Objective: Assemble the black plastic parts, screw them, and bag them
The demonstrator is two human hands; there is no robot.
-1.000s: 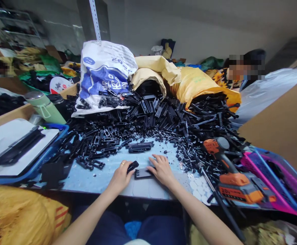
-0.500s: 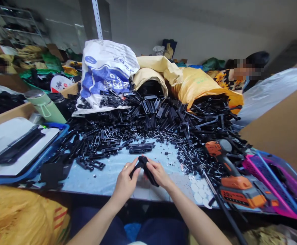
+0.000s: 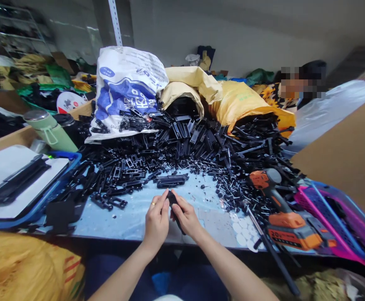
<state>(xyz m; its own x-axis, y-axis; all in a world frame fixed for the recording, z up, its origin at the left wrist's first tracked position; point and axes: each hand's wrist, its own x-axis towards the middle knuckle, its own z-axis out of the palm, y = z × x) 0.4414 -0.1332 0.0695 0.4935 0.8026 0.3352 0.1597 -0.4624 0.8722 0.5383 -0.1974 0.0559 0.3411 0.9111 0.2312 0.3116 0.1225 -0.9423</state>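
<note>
Over the front of the table, my left hand and my right hand are closed together on a slim black plastic part. Its upper end shows between my thumbs; its lower end sticks out beneath my right hand. Fingers cover much of it. Just beyond my hands lies a longer black assembled part on the light blue tabletop. Small silver pins with dark heads are scattered to the right of it. Black slotted links lie heaped to the left.
A cordless drill lies at right beside a pink basket and white discs. Sacks spill black parts at the back, one of them white and blue. At left stand a blue tray and green flask. Another person is behind.
My hands have drawn closer together, and the black part between them looks narrower, turned or folded from its earlier angled shape. The whole view has shifted slightly.
</note>
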